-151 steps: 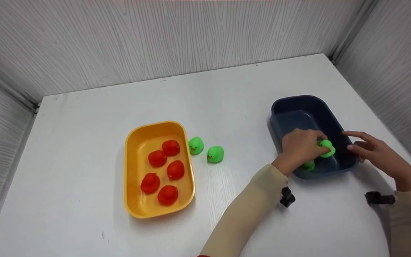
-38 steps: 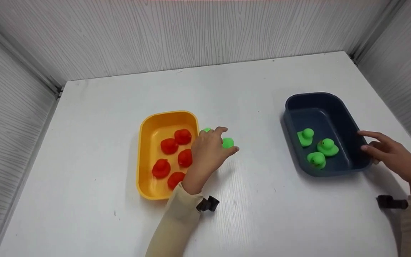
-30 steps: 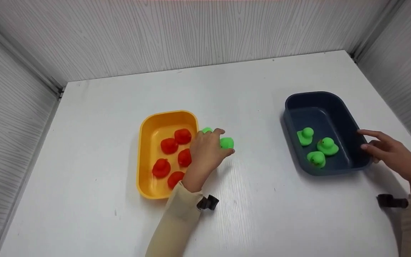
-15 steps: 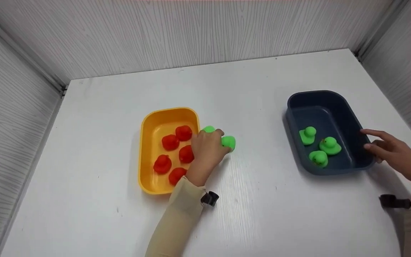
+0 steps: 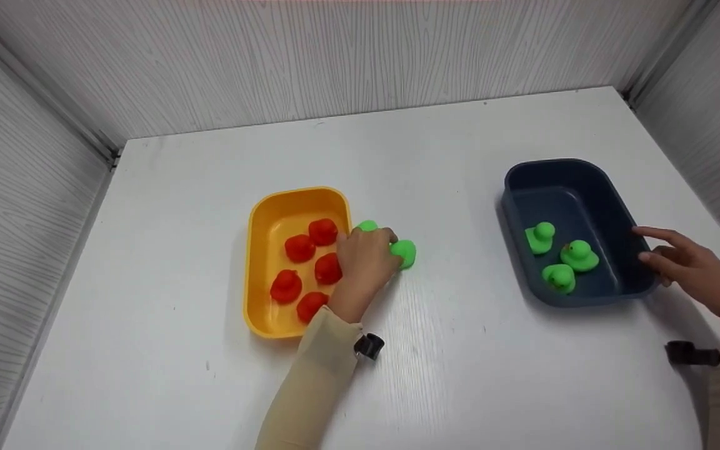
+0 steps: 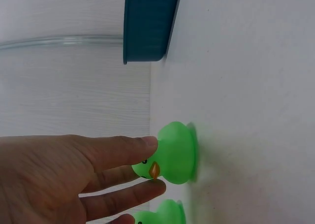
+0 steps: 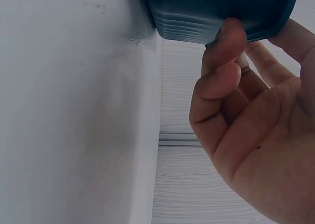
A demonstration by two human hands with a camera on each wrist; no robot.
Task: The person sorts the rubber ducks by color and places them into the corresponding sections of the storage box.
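Two green ducks stand on the white table just right of the yellow tray [image 5: 260,212]: one [image 5: 405,251] to the right, one [image 5: 367,225] behind it. My left hand [image 5: 365,259] lies over them. In the left wrist view its nearly straight fingers [image 6: 123,150] touch the nearer green duck's [image 6: 172,155] head, and the second duck [image 6: 162,215] peeks out below. Three green ducks [image 5: 560,275] sit in the dark blue tub [image 5: 550,164]. My right hand [image 5: 679,265] rests relaxed against the tub's right wall, its thumb [image 7: 224,42] on the tub [image 7: 206,12].
Several red ducks [image 5: 300,248] fill the yellow tray, close to my left wrist. Grey panelled walls [image 5: 335,56] enclose the table at the back and both sides. Bare white tabletop [image 5: 454,206] lies between the tray and the tub. The blue tub [image 6: 145,27] shows far off in the left wrist view.
Five seconds ago my left hand was in the blue tub with a green duck. It has since crossed to the two ducks by the yellow tray and drawn its fingers in. My right hand stayed.
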